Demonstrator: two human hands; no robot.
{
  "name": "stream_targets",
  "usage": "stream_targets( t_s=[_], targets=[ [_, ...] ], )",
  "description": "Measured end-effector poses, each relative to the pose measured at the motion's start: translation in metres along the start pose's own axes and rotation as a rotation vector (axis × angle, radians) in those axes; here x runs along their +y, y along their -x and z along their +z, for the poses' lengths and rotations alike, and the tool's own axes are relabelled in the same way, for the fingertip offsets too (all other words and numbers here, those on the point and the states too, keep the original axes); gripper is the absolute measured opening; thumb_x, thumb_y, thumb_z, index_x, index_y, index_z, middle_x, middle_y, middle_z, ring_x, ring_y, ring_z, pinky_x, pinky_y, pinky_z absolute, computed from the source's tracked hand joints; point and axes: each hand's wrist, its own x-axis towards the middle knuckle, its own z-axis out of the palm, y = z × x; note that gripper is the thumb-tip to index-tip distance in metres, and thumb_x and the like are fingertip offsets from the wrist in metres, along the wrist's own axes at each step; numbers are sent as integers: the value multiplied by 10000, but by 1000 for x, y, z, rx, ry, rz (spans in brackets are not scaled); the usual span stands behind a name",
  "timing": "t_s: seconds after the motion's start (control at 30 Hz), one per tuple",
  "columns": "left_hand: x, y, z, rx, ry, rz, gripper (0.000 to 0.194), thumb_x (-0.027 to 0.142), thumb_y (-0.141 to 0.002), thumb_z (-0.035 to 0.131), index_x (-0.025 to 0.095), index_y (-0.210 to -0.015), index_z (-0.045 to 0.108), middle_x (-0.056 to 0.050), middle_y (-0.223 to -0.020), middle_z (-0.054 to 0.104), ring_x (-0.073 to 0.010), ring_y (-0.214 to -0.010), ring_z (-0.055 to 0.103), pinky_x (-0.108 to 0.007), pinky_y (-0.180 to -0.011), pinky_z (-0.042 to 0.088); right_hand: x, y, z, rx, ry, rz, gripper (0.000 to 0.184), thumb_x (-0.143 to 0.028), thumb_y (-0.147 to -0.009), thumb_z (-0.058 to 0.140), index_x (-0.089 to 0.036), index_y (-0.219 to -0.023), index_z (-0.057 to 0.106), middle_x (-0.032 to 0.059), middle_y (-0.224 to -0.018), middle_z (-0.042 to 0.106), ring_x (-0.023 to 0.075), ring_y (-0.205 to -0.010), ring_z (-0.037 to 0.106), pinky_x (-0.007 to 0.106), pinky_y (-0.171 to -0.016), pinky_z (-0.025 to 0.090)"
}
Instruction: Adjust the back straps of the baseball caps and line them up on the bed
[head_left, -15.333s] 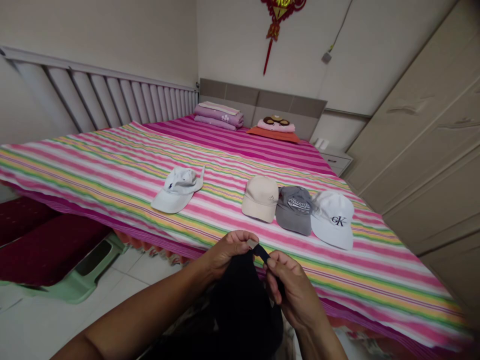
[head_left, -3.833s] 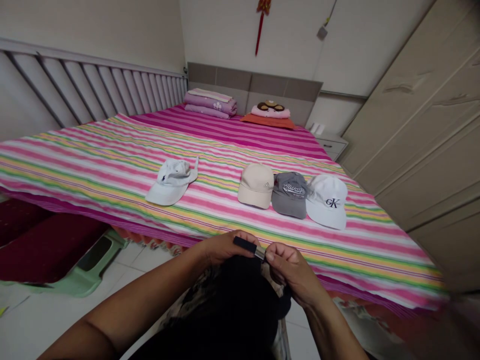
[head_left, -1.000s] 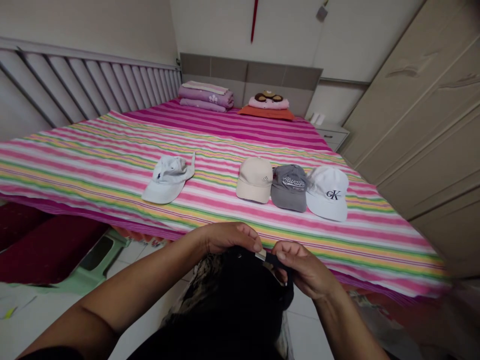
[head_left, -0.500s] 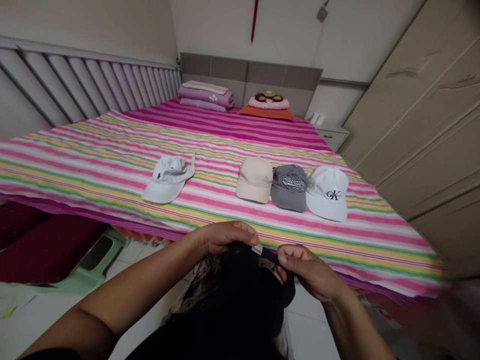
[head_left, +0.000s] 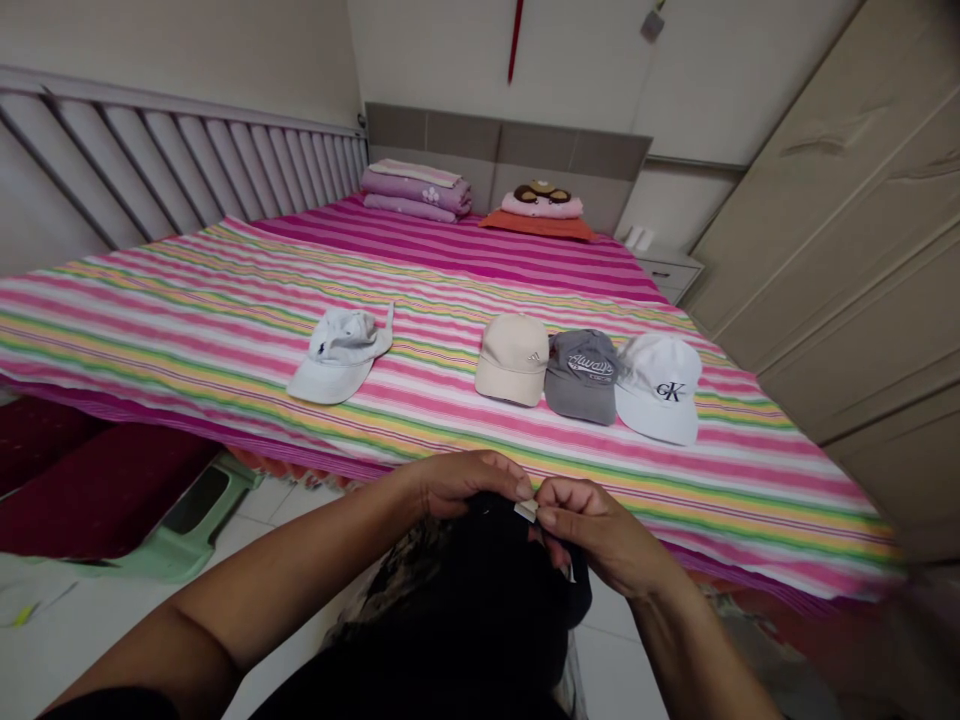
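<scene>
A dark cap (head_left: 495,525) is held in front of my body, its back strap turned up toward me; its outline merges with my black clothing. My left hand (head_left: 480,480) is closed on the cap's edge beside a pale buckle (head_left: 526,510). On the other side of that buckle, my right hand (head_left: 589,520) pinches the strap. Beyond my hands on the bed lie a beige cap (head_left: 512,358), a grey cap (head_left: 581,375) with white lettering and a white cap (head_left: 658,388) marked CK, side by side. Apart from them, a pale cap (head_left: 341,358) rests at the left.
The bed has a striped sheet (head_left: 420,400). Folded purple bedding (head_left: 412,190) and a pink folded item (head_left: 541,205) on an orange one lie near the headboard (head_left: 435,135). A green stool (head_left: 191,530) stands low at the left, and a wardrobe (head_left: 847,220) at the right.
My right hand has slid left along the strap up to the buckle, so the two hands are now nearly touching. The caps on the bed stay put.
</scene>
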Motion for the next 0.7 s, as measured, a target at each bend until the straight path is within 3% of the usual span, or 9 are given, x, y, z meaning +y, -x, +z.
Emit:
stream_targets(
  t_s=[0.47, 0.7],
  targets=[
    [-3, 1, 0, 36, 13, 5, 176, 273, -591, 635, 110, -633, 583, 6, -540, 532, -71, -467, 419, -212, -483, 289, 2, 0, 2, -13, -83, 6, 252, -335, -650, 675, -155, -617, 503, -52, -454, 493, 59, -373, 408, 184, -376, 249],
    [-4, 1, 2, 54, 24, 49, 208, 290, -600, 655, 102, -671, 603, -11, -594, 581, -77, -518, 473, -203, -529, 340, 3, 0, 2, 21, -75, -29, 235, -323, -692, 646, -146, -620, 509, -37, -479, 523, 50, -394, 411, 177, -409, 279]
  ],
)
